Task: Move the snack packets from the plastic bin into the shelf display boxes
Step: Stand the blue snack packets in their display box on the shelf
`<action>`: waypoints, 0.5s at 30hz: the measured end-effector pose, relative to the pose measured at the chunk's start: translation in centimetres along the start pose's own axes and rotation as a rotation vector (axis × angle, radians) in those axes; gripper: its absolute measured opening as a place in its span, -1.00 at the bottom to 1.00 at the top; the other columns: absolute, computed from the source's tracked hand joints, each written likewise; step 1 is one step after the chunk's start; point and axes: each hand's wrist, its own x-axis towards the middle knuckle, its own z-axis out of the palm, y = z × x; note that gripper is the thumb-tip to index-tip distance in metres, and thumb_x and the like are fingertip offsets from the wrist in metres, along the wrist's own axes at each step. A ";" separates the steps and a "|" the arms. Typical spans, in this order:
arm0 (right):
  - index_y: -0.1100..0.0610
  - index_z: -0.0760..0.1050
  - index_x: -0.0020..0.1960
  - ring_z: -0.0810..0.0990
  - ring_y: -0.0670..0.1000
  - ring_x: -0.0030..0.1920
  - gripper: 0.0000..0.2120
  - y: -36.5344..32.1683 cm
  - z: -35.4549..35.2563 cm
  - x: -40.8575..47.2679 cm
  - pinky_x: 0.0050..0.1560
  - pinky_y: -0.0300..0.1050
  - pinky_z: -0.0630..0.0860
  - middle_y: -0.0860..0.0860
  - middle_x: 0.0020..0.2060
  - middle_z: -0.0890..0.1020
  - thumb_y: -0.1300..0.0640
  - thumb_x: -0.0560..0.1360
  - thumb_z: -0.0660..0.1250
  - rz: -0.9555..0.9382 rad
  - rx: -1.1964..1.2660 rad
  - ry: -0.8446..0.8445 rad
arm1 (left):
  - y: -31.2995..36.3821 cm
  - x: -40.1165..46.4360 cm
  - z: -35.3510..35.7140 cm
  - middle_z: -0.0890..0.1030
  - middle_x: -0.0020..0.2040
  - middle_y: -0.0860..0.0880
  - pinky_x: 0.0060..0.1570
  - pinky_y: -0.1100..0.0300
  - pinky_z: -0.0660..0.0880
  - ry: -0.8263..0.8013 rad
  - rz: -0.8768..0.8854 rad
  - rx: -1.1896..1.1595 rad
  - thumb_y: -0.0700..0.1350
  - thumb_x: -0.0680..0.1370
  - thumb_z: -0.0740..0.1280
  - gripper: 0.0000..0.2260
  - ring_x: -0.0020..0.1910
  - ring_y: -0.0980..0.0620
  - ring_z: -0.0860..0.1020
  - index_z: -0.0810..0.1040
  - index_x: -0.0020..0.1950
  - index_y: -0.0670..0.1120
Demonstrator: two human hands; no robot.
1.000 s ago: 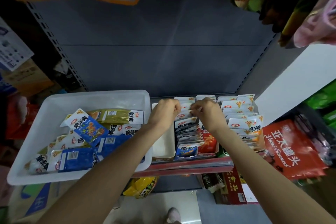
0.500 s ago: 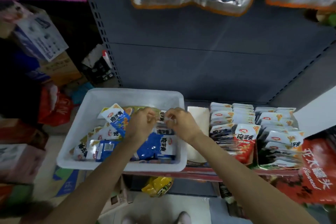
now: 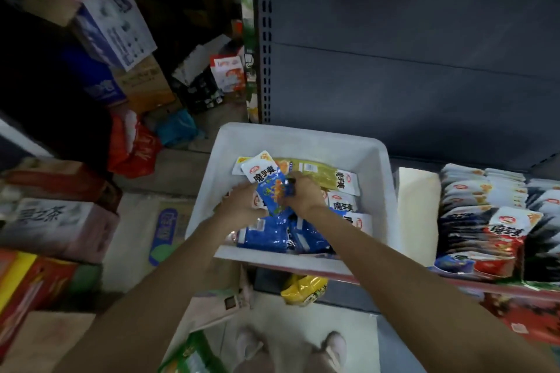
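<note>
Fingers point(image 3: 303, 188) of the right hand point(image 3: 306, 195) are curled onto the upper right edge of a blue packet point(image 3: 274, 192), and the left hand point(image 3: 242, 204) grips the same packet from its left side, so it is clamped between both hands and raised above the heap. Exactly how each fingertip sits cannot be told, as the frame is dim and slightly blurred.

Directly beneath the fingers lies the white plastic bin point(image 3: 303, 138), where several more packets remain: a yellow-green packet point(image 3: 321, 174) just beyond the knuckles and flat blue packets point(image 3: 272, 235) under the wrists. Well off to the right of the fingers, past 1 empty cream-coloured display box point(image 3: 418, 215), the filled display boxes point(image 3: 485, 221) are seen on the shelf.

Much of the task is judged unfinished. A slip is possible, since the wrapper looks glossy and is pinched only near its edges; a loose grip on the way across could let it drop to the floor by the shoes. A neighbouring white packet point(image 3: 260, 171) touches the held one and might be dragged out with it. Misfiling into the wrong box is also possible in this poor light.
</note>
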 end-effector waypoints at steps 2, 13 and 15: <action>0.18 0.40 0.32 0.50 0.13 0.20 -0.43 -0.2 0.3 0.5 0.17 0.02 0.51 0.14 0.18 0.52 0.23 0.36 0.49 0.024 0.044 0.016 | 0.4 -0.2 -0.1 0.38 0.38 -0.08 0.20 0.18 0.35 0.044 0.012 -0.072 -0.24 0.51 0.33 -0.48 0.33 -0.06 0.39 0.29 0.45 -0.08; 0.15 0.48 -0.16 0.55 -0.13 -0.25 -0.79 0.0 -3.4 -2.4 -0.22 -0.24 0.57 0.02 -0.22 0.59 0.45 0.45 0.33 -0.163 0.579 0.046 | 2.8 -0.4 -1.9 0.60 0.05 -0.08 -0.19 0.21 0.53 0.420 0.088 -0.582 -0.20 0.55 0.31 -0.65 -0.08 0.08 0.58 0.33 0.31 -0.11; 0.08 0.48 -0.19 0.58 -0.22 -0.33 -0.73 0.6 -4.9 -3.4 -0.32 -0.34 0.52 -0.03 -0.27 0.60 0.44 0.44 0.34 -0.186 0.623 0.078 | 4.3 -0.4 -1.9 0.62 -0.05 -0.09 -0.30 0.26 0.50 0.420 0.151 -0.536 -0.22 0.55 0.31 -0.88 -0.20 0.16 0.57 0.44 0.06 -0.14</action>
